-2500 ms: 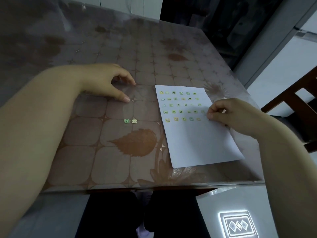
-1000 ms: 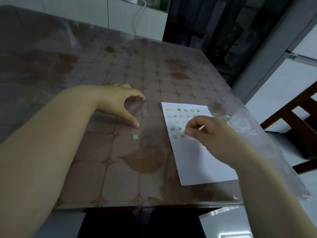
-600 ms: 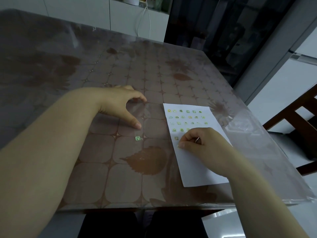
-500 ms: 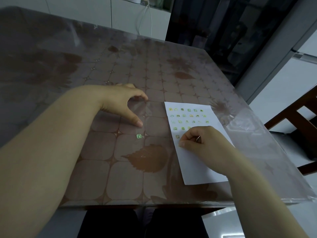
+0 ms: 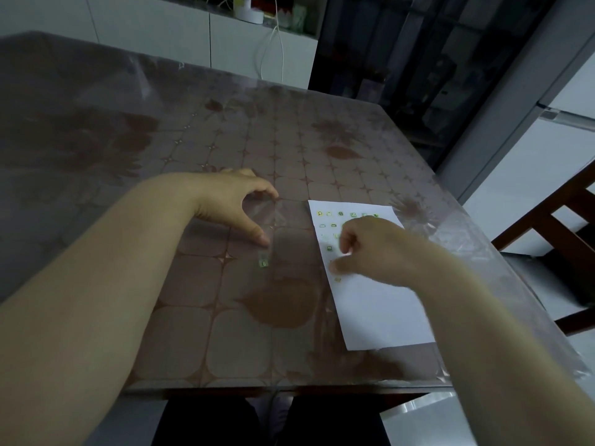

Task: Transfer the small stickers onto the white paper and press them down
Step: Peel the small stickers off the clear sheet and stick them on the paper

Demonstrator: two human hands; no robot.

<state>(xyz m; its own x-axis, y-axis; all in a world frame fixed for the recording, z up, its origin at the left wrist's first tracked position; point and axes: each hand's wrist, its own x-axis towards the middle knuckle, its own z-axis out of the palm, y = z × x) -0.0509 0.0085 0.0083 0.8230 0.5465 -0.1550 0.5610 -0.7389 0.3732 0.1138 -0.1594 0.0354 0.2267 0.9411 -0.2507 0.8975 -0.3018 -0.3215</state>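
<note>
On the paper (image 5: 380,310): rows of small stickers (image 5: 333,225) fill its far end. One more sits apart from them, toward its middle.
Left of the paper: a last sticker (image 5: 264,263), green-edged, lies on a clear film (image 5: 277,217) on the table (image 5: 180,342).
Left hand (image 5: 231,204): arched over the film, thumb and fingertips pinning it flat; it grips nothing.
Right hand (image 5: 370,249): over the paper's left edge, fingers curled in, thumb reaching down to the sheet. It is blurred, so I cannot tell whether it holds anything.
Handling: the sticker looks almost weightless, thin and floppy, tacky beneath, likely to curl or cling to skin. It is best lifted by one corner with a nail while the film is pinned, then laid flat and rubbed from the middle outward.
Materials: the paper is matt and flat, and may slide on the table's glossy plastic cover (image 5: 476,252). The film is shiny and limp. Under the cover is a brown pattern of rounded squares and leaves.
</note>
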